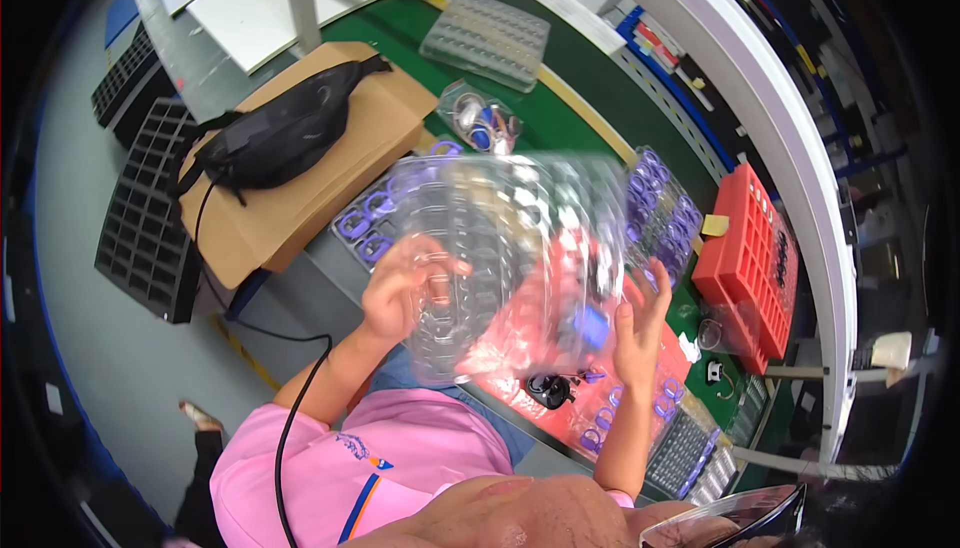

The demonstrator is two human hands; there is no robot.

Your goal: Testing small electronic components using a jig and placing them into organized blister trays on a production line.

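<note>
Raised before me over the work table is a clear plastic blister tray (440,323) with rows of moulded pockets, partly smeared by motion. My left hand (398,290) grips its left side, fingers curled at the edge. At the tray's right edge is my right hand (640,333), its fingers apart; whether it touches the plastic is hard to tell. Through and below the tray shows a red mat (580,418) with several purple ring-shaped parts (668,398) and a round black part (549,389). More purple rings fill a tray (662,210) at the right and another (368,223) at the left.
A black waist bag (285,133) lies on a cardboard box (400,108) at left. Farther back are another clear tray (487,40) and a bag of parts (480,118). Red bins (745,258) stand right, below a white frame post (790,98). A black cable (300,398) hangs beside my left arm.
</note>
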